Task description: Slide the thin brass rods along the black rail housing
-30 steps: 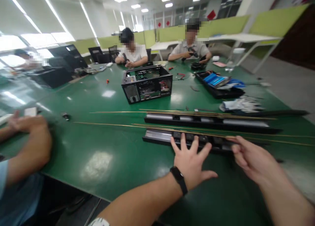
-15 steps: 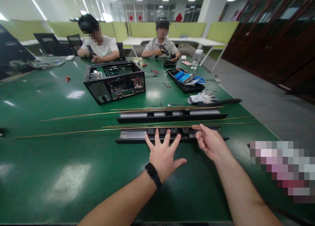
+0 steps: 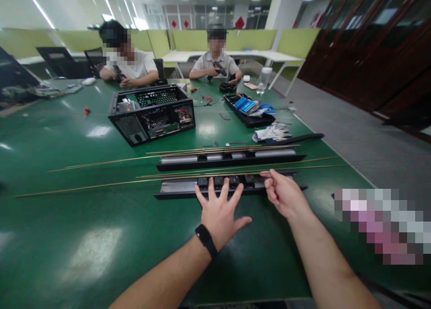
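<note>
Spread wide, my left hand (image 3: 220,212) rests its fingertips on black blocks (image 3: 219,182) seated in the near channel rail (image 3: 178,186), a long black-edged strip with a silvery inside. My right hand (image 3: 283,193) is at the rail's right part, its fingers curled and its thumb and index finger pinched at a thin brass-coloured rod (image 3: 232,173). The exact contact is partly hidden. More thin rods (image 3: 84,188) run lengthwise over the near rail and stick out to the left. A second, similar rail (image 3: 183,159) lies behind, with rods along its top.
Beyond the rails stand an open black computer case (image 3: 151,114) and a black tray (image 3: 249,114) with blue items. White work gloves (image 3: 272,133) and a long black strip (image 3: 305,139) lie at the right. Two people sit across the green table (image 3: 151,246); a bottle (image 3: 264,80) stands near them.
The whole view has shifted slightly, so things appear a little further left. Both hands keep nearly the same pose at the near rail.
</note>
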A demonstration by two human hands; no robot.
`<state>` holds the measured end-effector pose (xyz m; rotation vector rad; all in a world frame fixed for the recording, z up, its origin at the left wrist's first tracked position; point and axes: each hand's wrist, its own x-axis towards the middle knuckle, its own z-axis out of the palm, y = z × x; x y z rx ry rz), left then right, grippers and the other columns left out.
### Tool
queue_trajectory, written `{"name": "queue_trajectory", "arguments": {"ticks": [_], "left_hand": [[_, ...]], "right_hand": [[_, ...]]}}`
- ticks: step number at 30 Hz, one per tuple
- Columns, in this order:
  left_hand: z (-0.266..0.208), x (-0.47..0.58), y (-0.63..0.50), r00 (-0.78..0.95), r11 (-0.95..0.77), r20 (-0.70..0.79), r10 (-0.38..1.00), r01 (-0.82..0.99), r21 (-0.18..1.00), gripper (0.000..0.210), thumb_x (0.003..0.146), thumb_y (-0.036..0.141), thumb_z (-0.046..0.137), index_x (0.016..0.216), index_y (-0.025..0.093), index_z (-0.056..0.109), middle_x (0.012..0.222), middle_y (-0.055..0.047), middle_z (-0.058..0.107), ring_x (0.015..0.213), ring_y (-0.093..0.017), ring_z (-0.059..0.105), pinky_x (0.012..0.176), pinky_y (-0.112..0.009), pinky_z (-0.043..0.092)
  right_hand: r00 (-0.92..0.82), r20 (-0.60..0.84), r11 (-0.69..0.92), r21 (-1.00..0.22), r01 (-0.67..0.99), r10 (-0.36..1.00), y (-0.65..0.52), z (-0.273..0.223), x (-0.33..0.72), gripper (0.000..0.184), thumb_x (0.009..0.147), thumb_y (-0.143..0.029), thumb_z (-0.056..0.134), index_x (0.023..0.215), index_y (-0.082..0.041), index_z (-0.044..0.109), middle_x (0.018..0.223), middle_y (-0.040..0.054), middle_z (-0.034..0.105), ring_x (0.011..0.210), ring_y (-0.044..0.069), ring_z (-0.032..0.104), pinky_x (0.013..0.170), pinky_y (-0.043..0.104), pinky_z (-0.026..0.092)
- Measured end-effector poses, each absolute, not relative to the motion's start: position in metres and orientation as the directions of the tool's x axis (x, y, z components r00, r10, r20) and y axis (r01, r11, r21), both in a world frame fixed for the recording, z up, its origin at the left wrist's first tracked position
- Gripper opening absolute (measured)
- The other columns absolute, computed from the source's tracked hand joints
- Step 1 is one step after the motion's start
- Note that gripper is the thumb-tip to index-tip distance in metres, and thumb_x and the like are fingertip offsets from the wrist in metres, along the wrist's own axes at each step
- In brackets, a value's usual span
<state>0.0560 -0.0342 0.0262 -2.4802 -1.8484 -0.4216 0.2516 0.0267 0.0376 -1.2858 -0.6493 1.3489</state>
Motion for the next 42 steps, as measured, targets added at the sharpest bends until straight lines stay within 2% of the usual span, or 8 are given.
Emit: {"name": "queue_trajectory", "arguments": {"ticks": [15,20,27,36,42], "left_hand": [[0.028,0.056,-0.035,0.267,-0.300,0.201,0.943,0.941,0.156,0.089,0.073,0.081,0.057,0.151,0.048,0.028,0.161,-0.002,0.034,0.145,-0.049,0.022,0.109,-0.080,0.001],[0.029,0.056,-0.035,0.264,-0.298,0.201,0.943,0.941,0.163,0.089,0.073,0.081,0.057,0.151,0.048,0.029,0.160,-0.002,0.035,0.145,-0.049,0.022,0.109,-0.080,0.002],[0.027,0.055,-0.034,0.269,-0.307,0.219,0.938,0.938,0.159,0.090,0.072,0.082,0.057,0.151,0.048,0.029,0.160,-0.002,0.036,0.144,-0.049,0.023,0.108,-0.082,0.003],[0.024,0.055,-0.033,0.275,-0.318,0.232,0.933,0.932,0.174,0.091,0.072,0.081,0.059,0.151,0.047,0.031,0.158,-0.003,0.038,0.144,-0.051,0.022,0.107,-0.083,0.001],[0.021,0.055,-0.033,0.279,-0.330,0.268,0.922,0.929,0.167,0.092,0.070,0.080,0.063,0.150,0.047,0.033,0.158,-0.004,0.039,0.143,-0.051,0.024,0.105,-0.084,0.006]], "right_hand": [[0.341,-0.307,-0.158,-0.903,-0.401,0.889,0.030,0.036,0.266,0.018,0.091,-0.032,0.063,0.085,-0.015,0.062,0.055,-0.0027,0.055,0.030,0.005,0.038,0.023,0.014,0.023],[0.392,-0.309,-0.137,-0.902,-0.410,0.866,0.032,0.038,0.271,0.018,0.094,-0.027,0.058,0.082,-0.014,0.062,0.054,-0.0018,0.055,0.030,0.005,0.038,0.022,0.014,0.023],[0.435,-0.281,-0.100,-0.914,-0.394,0.856,0.034,0.035,0.275,0.021,0.092,-0.032,0.061,0.084,-0.013,0.063,0.053,-0.0016,0.055,0.028,0.005,0.037,0.022,0.015,0.021],[0.241,-0.301,-0.206,-0.912,-0.354,0.923,0.029,0.030,0.259,0.024,0.086,-0.036,0.069,0.092,-0.013,0.066,0.055,-0.0009,0.059,0.030,0.004,0.036,0.023,0.013,0.019],[0.211,-0.293,-0.215,-0.921,-0.325,0.933,0.027,0.029,0.248,0.029,0.083,-0.040,0.072,0.092,-0.012,0.065,0.055,-0.0010,0.059,0.029,0.004,0.035,0.024,0.013,0.018]]}}
